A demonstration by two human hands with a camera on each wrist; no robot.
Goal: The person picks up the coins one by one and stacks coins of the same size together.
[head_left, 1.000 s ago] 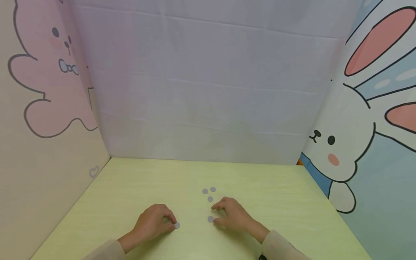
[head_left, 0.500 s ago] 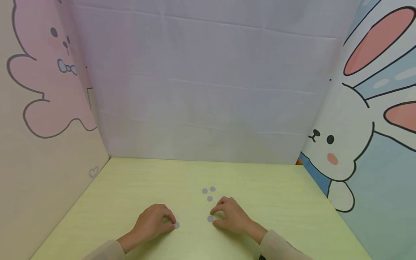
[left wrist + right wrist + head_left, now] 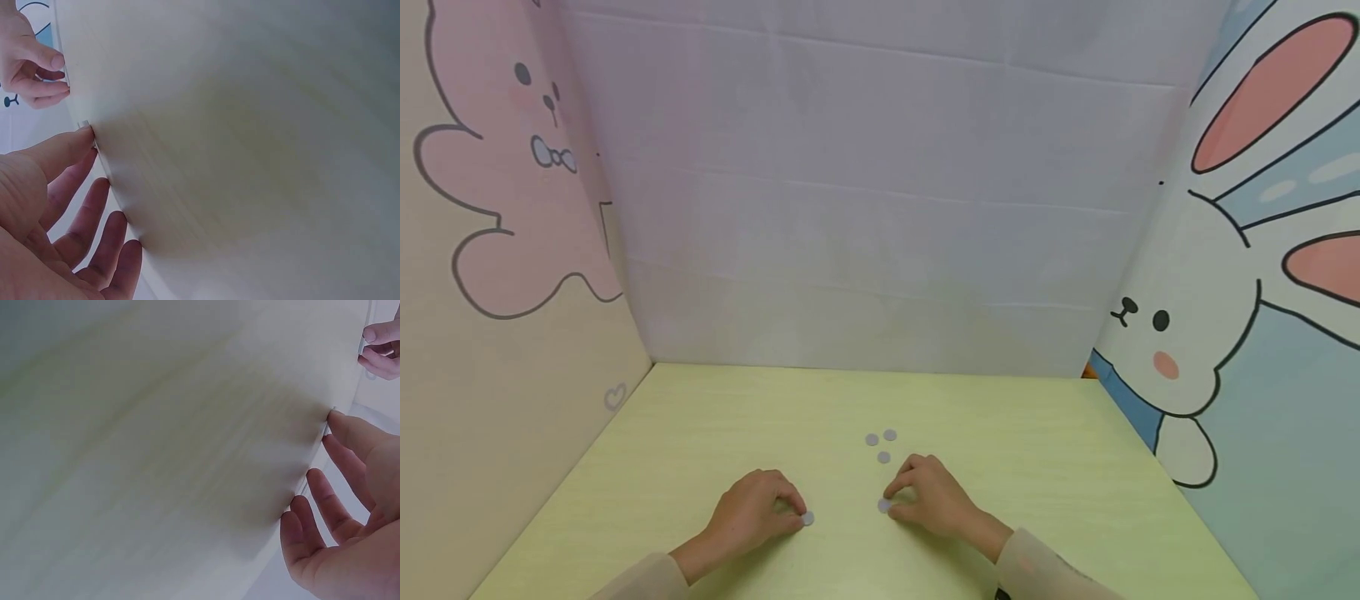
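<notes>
Low on the table, my left hand pinches a small, flat, grey coin-like disc between thumb and forefinger. The left wrist view shows a sliver of that disc at the thumb tip, while the other fingertips rest against the tabletop. To the right, my right hand has its thumb and forefinger on opposite edges of a second grey disc, which lies flat. Its remaining fingers touch the table in the right wrist view. Just beyond this hand, three matching discs lie in a loose group.
The pale yellow-green table meets a white cloth backdrop at its far edge. A side panel with a pink bear stands at left, and one with a white rabbit at right.
My right forefinger has come down and toward the thumb, closing on the near right disc. The left hand has stayed on its disc, and the three far discs have not moved.
</notes>
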